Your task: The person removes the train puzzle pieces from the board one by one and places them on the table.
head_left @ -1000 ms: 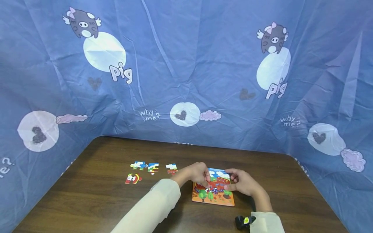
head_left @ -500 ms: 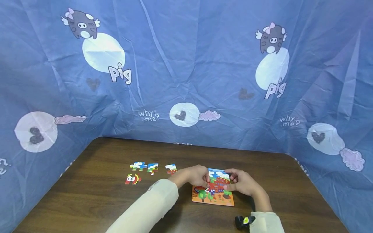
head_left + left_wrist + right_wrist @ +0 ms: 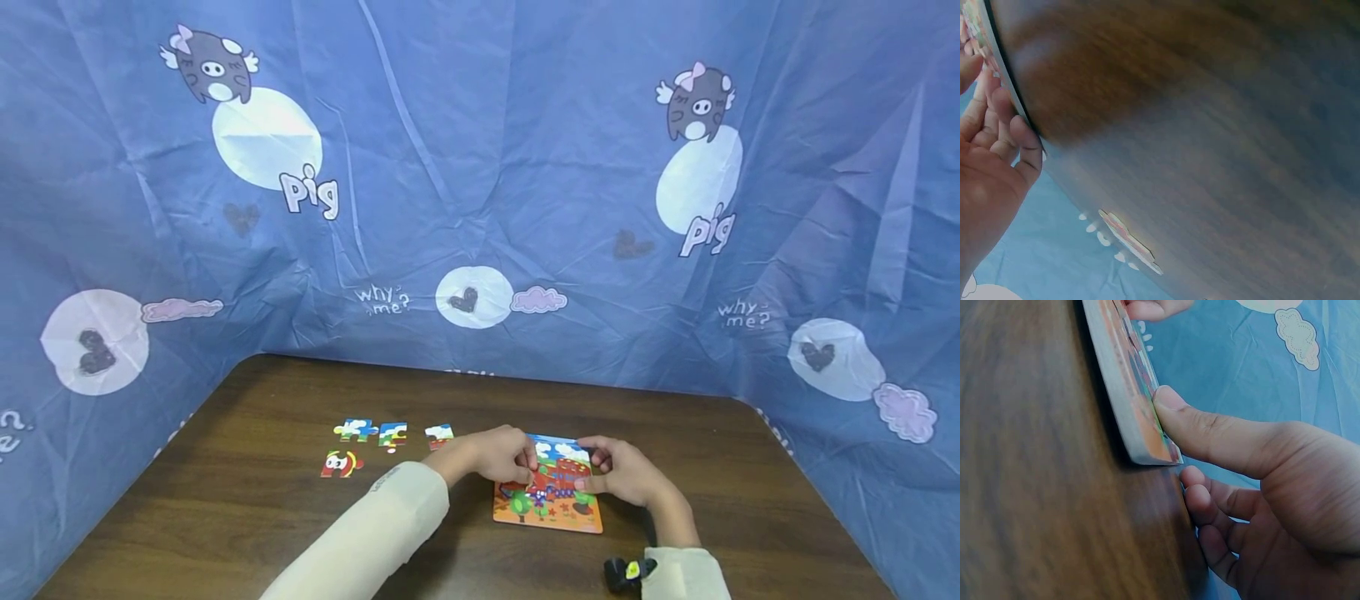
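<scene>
A square puzzle board (image 3: pixel 555 518) with a bright picture of trees, red shapes and clouds lies on the table, right of the middle. Over its left part my left hand (image 3: pixel 504 454) pinches a small reddish puzzle piece (image 3: pixel 538 481) between thumb and fingers, close above the picture; the hand hides some of the board. My right hand (image 3: pixel 626 473) holds the board at its right side. In the right wrist view the thumb (image 3: pixel 1204 428) presses on the board's face, with the other fingers curled beside its edge. The left wrist view shows the left fingers (image 3: pixel 1025 140) bent at the board's border.
Several loose puzzle pieces lie to the left, among them a white-and-red face piece (image 3: pixel 341 464), a blue piece (image 3: pixel 356 429) and a cloud piece (image 3: pixel 439 435). A black strap (image 3: pixel 628 573) sits by the right sleeve. Behind the brown table (image 3: pixel 225 500) hangs a blue curtain (image 3: pixel 480 167).
My left hand has shifted slightly left and turned the pinched piece over the board's left part. My right hand keeps its place at the board's right side.
</scene>
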Demonstrator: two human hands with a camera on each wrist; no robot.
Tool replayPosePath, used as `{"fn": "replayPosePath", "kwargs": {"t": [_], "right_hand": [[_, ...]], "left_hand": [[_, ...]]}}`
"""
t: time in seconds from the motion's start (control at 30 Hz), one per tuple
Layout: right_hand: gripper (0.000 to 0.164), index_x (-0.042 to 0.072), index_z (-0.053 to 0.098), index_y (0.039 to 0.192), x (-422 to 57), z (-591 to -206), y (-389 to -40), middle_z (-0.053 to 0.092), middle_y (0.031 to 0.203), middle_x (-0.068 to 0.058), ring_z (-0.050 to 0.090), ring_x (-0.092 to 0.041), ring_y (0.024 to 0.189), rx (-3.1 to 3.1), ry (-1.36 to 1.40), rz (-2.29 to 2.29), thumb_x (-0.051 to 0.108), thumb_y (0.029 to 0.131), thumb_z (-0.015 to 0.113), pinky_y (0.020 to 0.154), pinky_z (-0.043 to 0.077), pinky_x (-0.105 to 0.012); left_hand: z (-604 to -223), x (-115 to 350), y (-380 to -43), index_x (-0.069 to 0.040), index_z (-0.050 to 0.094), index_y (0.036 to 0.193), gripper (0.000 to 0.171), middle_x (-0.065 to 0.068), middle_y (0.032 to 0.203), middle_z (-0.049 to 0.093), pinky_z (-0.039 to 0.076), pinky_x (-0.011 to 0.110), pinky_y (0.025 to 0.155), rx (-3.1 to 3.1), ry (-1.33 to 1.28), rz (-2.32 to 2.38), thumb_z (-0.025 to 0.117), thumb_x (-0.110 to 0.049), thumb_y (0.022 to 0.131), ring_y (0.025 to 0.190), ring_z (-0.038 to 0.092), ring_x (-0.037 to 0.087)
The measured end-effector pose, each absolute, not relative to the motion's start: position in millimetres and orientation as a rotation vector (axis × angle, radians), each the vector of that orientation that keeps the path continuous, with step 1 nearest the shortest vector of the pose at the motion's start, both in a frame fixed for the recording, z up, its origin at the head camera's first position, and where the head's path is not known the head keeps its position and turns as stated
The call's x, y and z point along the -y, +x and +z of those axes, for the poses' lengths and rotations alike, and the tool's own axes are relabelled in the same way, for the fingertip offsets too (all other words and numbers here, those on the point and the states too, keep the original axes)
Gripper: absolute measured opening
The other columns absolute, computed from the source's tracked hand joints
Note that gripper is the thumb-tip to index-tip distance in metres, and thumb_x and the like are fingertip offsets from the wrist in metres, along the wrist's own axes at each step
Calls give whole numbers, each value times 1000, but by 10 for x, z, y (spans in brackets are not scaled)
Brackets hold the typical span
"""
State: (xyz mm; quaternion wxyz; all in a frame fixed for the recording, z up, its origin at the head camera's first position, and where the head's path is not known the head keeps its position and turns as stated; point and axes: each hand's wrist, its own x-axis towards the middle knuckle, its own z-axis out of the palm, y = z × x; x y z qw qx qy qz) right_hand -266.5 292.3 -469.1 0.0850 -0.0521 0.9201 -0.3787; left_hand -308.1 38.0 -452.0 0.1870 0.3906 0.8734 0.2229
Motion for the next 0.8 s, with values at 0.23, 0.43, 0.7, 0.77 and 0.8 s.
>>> {"fn": "replayPosePath", "kwargs": {"t": [0.23, 0.43, 0.7, 0.77, 0.8], "right_hand": [[64, 3, 64, 133, -2930, -4692, -2663, 55, 94, -6, 50, -21, 84, -2753, -175, -1128, 14, 76, 91, 74, 42, -35], [64, 2, 64, 133, -2928, -4687, -2655, 56, 94, -6, 50, -21, 84, -2757, -209, -1125, 15, 76, 91, 73, 42, -33], [65, 3, 64, 133, -2931, -4701, -2669, 55, 93, -6, 50, -20, 83, -2752, -190, -1137, 14, 76, 92, 73, 42, -35], [65, 3, 64, 133, -2934, -4709, -2672, 55, 93, -6, 50, -21, 83, -2753, -181, -1133, 15, 75, 92, 73, 42, -35], [65, 3, 64, 133, -2934, -4711, -2672, 55, 93, -6, 49, -21, 83, -2753, -177, -1133, 15, 75, 92, 73, 42, -35]], "left_hand": [[-4518, -376, -3077, -16, 68, 97, 29, -8, 89, 64, 47, 20, 75, -2457, 1101, 676, 87, -33, 83, 80, 54, 1], [-4512, -398, -3062, -18, 67, 98, 32, -10, 90, 63, 47, 21, 75, -2450, 1075, 637, 90, -32, 81, 80, 53, 3], [-4518, -380, -3053, -16, 62, 97, 35, -6, 86, 63, 47, 21, 70, -2412, 1026, 760, 91, -22, 79, 75, 54, 4], [-4523, -364, -3053, -14, 62, 98, 34, -4, 83, 64, 47, 22, 67, -2379, 1004, 833, 90, -17, 80, 71, 55, 5], [-4525, -356, -3054, -13, 61, 98, 33, -3, 81, 65, 47, 22, 65, -2368, 1000, 862, 90, -15, 80, 69, 55, 6]]}}
